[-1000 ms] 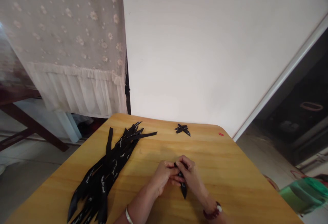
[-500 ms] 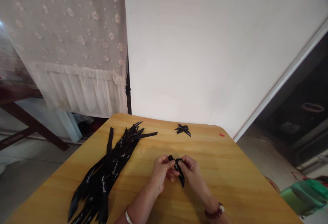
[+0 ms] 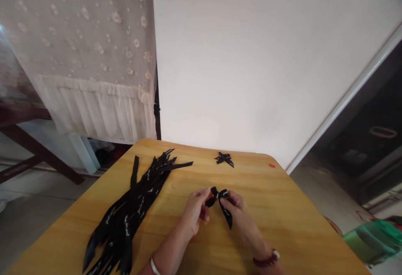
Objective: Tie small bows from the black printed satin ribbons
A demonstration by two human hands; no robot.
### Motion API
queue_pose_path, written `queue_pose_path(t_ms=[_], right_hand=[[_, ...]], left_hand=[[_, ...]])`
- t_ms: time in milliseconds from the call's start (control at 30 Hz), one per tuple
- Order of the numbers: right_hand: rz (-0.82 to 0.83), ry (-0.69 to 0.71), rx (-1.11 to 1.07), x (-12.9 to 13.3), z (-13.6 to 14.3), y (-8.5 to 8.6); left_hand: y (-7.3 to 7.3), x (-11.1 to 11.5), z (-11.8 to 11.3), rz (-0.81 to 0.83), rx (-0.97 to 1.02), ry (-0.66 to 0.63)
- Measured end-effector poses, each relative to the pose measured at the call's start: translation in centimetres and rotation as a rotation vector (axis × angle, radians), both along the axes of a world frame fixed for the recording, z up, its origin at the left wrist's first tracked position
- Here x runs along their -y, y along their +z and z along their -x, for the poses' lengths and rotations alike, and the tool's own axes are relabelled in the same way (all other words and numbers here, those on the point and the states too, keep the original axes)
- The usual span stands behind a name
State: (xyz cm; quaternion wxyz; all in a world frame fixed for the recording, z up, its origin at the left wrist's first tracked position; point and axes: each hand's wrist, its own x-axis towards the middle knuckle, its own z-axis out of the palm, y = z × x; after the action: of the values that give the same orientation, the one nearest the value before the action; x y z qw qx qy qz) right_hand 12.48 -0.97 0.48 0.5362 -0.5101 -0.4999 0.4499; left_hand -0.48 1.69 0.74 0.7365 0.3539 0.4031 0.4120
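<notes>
Black ribbon bow [image 3: 217, 196], left fingers [image 3: 205, 193] pinching one side, right fingers [image 3: 227, 203] pinching the other

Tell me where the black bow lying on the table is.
In the head view, the black bow lies near the far edge of the wooden table, right of the black ribbon pile and left of the small red piece.

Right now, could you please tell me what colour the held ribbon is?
The held ribbon is black with white lettering, best seen in the head view.
</notes>
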Motion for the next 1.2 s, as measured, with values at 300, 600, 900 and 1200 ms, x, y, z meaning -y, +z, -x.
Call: queue_pose_path(t_ms=[300, 600, 900, 1200], right_hand=[[-0.016, 0.078, -0.052, 0.5, 0.6, 0.9], [-0.013, -0.024, -0.035, -0.1, 0.5, -0.3], [0.003, -0.077, -0.039, 0.1, 0.4, 0.1], [0.039, -0.101, -0.031, 0.1, 0.3, 0.5]], left_hand=[[-0.4, -0.2, -0.3, -0.072, -0.090, -0.043], [-1.0, -0.2, -0.6, -0.102, -0.106, -0.092], [-0.3, 0.0, -0.5, -0.098, -0.082, -0.109], [-0.5, 0.0, -0.4, -0.090, -0.034, -0.108]])
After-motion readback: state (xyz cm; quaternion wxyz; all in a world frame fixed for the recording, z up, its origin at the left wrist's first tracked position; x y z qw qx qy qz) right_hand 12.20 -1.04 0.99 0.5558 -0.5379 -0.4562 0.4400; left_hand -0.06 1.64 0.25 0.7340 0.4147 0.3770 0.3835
